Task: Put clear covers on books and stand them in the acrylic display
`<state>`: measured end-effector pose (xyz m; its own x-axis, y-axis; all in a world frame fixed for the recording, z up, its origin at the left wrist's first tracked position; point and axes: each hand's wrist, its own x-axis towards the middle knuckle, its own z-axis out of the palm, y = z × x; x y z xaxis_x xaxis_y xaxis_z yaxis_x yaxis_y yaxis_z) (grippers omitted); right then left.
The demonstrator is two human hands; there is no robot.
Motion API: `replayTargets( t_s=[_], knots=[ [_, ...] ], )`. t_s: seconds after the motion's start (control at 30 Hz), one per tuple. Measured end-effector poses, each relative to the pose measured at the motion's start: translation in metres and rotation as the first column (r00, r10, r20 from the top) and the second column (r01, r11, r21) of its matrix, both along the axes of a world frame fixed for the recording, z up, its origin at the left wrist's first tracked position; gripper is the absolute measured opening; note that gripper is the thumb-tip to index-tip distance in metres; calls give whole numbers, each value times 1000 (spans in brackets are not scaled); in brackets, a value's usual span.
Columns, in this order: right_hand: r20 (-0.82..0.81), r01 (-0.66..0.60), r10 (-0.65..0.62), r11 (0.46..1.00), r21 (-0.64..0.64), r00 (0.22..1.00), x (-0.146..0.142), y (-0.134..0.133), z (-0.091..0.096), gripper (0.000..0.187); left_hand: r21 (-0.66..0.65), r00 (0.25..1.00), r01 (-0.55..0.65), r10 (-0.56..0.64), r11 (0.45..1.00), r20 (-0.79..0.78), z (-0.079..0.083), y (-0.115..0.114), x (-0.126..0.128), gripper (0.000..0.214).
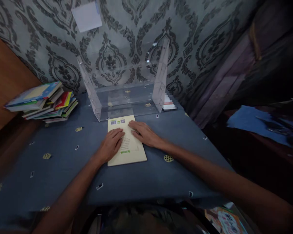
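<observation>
A thin cream-coloured book (127,157) lies flat on the table, its barcode and QR code at the far end and a small green label low on the cover. My left hand (113,143) rests flat on its left side, fingers stretched over the cover. On the upper right part lies my right hand (145,132), fingers extended and thumb a little apart. Neither hand is wrapped round the book. Just beyond it stands a clear acrylic rack (160,84) with tiered shelves and upright side panels.
A pile of books (46,100) sits on the left of the blue patterned tablecloth (70,169). Behind the rack is a patterned wall with a white paper (86,16). A blurred small item (169,103) lies right of the rack. Blue cloth (251,123) lies off to the right.
</observation>
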<state>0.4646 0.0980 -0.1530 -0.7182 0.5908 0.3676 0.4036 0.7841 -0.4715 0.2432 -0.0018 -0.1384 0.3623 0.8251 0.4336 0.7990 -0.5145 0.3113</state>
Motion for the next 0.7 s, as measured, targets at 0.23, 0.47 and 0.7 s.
replayTargets(
  t_s=[0.23,0.47,0.7],
  knots=[
    [-17,69,-69,997,28,998,-13,35,-10,39,16,1000,6,-6,1000,-5,0,-1,0,30],
    [13,100,-100,994,32,995,-12,27,-5,39,4,999,-32,32,999,-5,0,-2,2,31],
    [11,111,-111,992,53,994,-13,31,-12,38,-55,977,-207,204,977,-62,-6,-3,-2,36]
  ],
)
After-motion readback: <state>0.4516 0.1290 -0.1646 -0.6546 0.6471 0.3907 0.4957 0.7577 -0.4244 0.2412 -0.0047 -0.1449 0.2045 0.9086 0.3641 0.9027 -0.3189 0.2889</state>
